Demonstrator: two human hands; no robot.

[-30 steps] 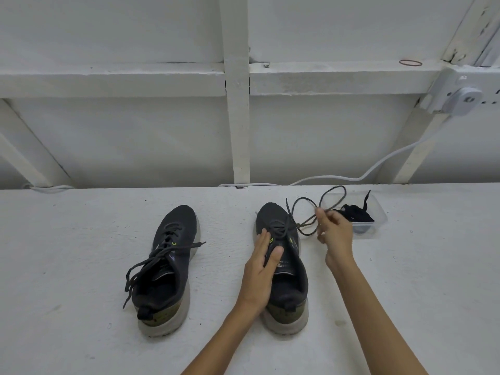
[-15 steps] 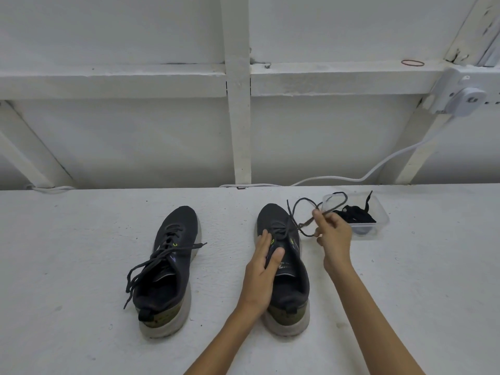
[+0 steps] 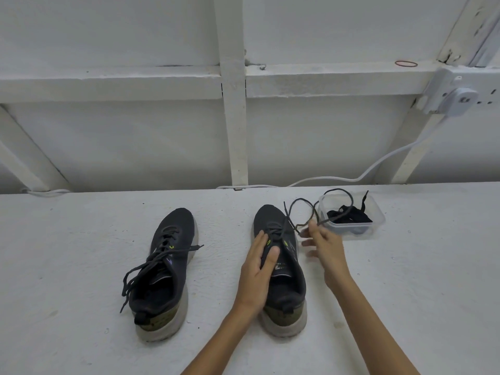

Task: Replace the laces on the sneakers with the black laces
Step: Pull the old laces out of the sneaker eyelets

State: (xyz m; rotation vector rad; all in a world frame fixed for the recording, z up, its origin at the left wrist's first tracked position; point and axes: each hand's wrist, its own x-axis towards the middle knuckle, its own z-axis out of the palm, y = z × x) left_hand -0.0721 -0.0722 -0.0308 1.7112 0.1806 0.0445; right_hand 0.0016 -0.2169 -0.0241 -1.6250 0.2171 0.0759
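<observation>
Two hands work at right-hand sneaker (image 3: 286,280). Left hand (image 3: 257,269): fingers (image 3: 261,239) straight, pressed flat on tongue and lacing. Right hand (image 3: 326,247): fingers (image 3: 307,234) spread, blurred, gripping nothing, just beside shoe. Loosened lace (image 3: 297,204) loops past top fingertip, contact unclear, and runs over rim of clear tub (image 3: 376,220) holding black laces (image 3: 349,215). Left-hand sneaker (image 3: 165,266) well apart on white table (image 3: 81,334).

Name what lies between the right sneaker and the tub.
Head view: the right hand and loose lace loops lie between sneaker and tub.
</observation>
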